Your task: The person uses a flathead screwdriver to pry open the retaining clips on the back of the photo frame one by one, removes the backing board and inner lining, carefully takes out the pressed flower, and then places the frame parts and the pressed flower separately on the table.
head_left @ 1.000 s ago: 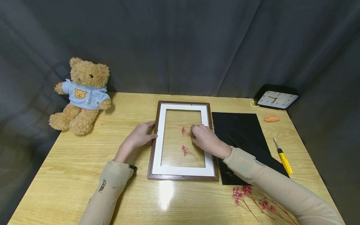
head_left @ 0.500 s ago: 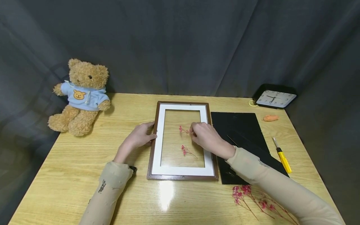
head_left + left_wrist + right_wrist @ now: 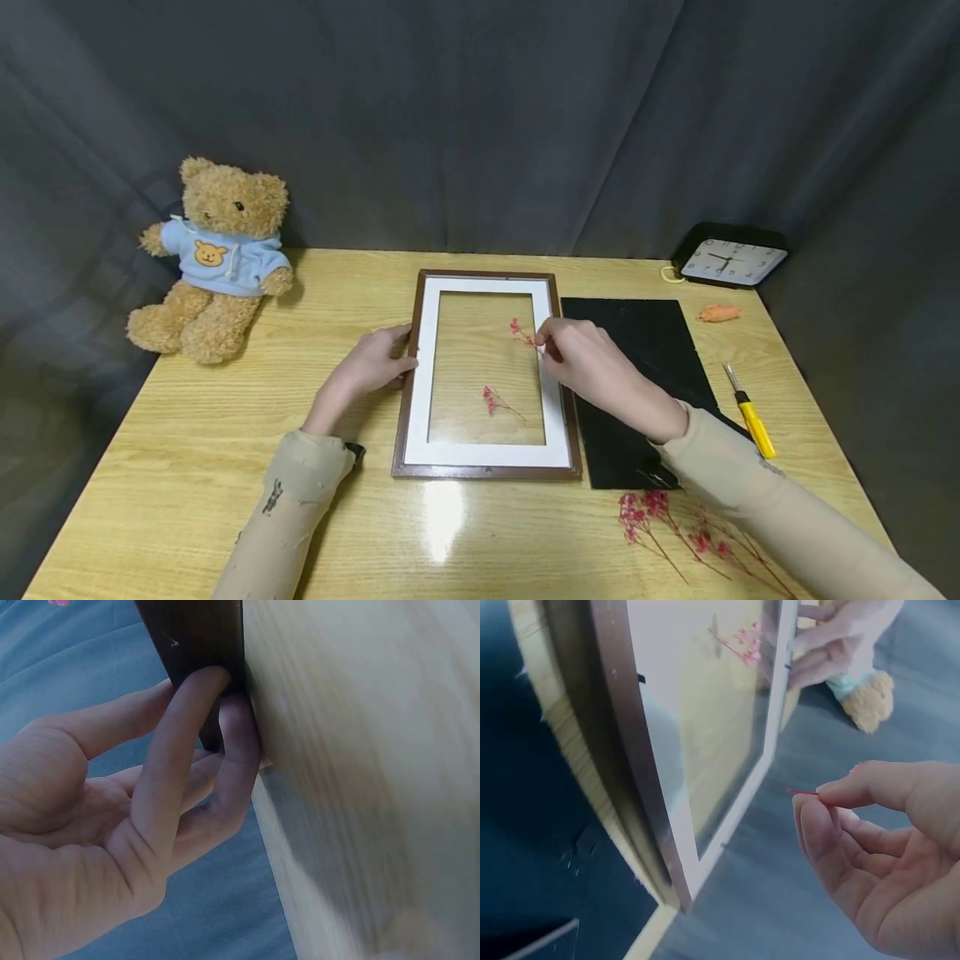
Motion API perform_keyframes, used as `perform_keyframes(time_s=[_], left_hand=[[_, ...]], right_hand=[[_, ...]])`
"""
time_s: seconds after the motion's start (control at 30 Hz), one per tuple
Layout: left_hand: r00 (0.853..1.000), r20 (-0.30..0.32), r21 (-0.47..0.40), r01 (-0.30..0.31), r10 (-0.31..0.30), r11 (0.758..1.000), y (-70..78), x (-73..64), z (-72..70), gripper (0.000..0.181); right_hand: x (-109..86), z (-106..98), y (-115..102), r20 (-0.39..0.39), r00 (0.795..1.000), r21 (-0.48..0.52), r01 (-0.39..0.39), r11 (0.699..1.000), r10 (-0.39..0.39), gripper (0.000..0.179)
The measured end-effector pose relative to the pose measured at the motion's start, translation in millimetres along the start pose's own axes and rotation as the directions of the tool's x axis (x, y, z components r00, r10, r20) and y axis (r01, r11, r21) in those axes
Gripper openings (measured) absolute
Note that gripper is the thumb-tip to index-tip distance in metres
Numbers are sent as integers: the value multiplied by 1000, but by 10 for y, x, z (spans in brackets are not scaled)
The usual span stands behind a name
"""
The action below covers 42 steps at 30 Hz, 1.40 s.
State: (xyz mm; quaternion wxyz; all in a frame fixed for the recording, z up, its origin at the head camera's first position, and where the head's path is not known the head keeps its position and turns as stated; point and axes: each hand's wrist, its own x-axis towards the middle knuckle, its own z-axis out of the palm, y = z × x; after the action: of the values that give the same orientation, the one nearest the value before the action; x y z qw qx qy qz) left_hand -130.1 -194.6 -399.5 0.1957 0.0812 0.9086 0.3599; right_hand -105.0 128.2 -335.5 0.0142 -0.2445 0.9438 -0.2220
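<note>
A brown picture frame [image 3: 487, 472] with a white mat [image 3: 557, 417] lies on the table. My left hand [image 3: 371, 361] grips the frame's left side; in the left wrist view its fingers [image 3: 166, 772] curl about the dark edge. Over the right side of the mat, my right hand [image 3: 592, 358] pinches the stem of a small pink flower sprig [image 3: 517, 328]. Seen from the right wrist, the thin red stem [image 3: 802, 792] pokes out between thumb and fingertip. A second pink sprig [image 3: 491, 400] lies on the glass within the mat's opening.
Right of the frame lies a black backing board [image 3: 626, 312]. More pink flower stems [image 3: 637, 517] are near the front. A yellow-handled screwdriver [image 3: 753, 421], an orange object [image 3: 720, 313] and a clock [image 3: 733, 260] line the right side. A teddy bear [image 3: 225, 258] sits at left.
My right hand has moved right with the flower sprig, from over the opening to the mat's right side. The left hand and frame have stayed in place.
</note>
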Motion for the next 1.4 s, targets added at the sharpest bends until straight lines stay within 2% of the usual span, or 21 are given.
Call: perform_keyframes(time_s=[0.13,0.43,0.57,0.93,1.23,1.4], left_hand=[[1000,5,-34,9,-9,999,11,6,-6,69],[1000,15,-41,14,-14,999,26,24,-8,70],[1000,24,-63,14,-13,998,34,29,-13,70],[1000,21,-76,16,-15,997,16,27,-12,70],[999,27,-107,32,-30,994,-2,22,-7,71],[999,27,-104,32,-29,994,-9,16,-10,71]], right_hand=[[-161,-156,58,-17,999,-7,-32,999,32,13],[-523,-462,246,-44,995,-72,-95,993,92,15],[-664,-548,376,-38,992,-98,-123,988,119,15],[-1075,-720,762,-37,980,-96,-200,975,197,16],[-1443,-812,1060,-63,949,-126,-314,941,309,11],[-1632,-851,1155,-44,912,-144,-409,901,407,8]])
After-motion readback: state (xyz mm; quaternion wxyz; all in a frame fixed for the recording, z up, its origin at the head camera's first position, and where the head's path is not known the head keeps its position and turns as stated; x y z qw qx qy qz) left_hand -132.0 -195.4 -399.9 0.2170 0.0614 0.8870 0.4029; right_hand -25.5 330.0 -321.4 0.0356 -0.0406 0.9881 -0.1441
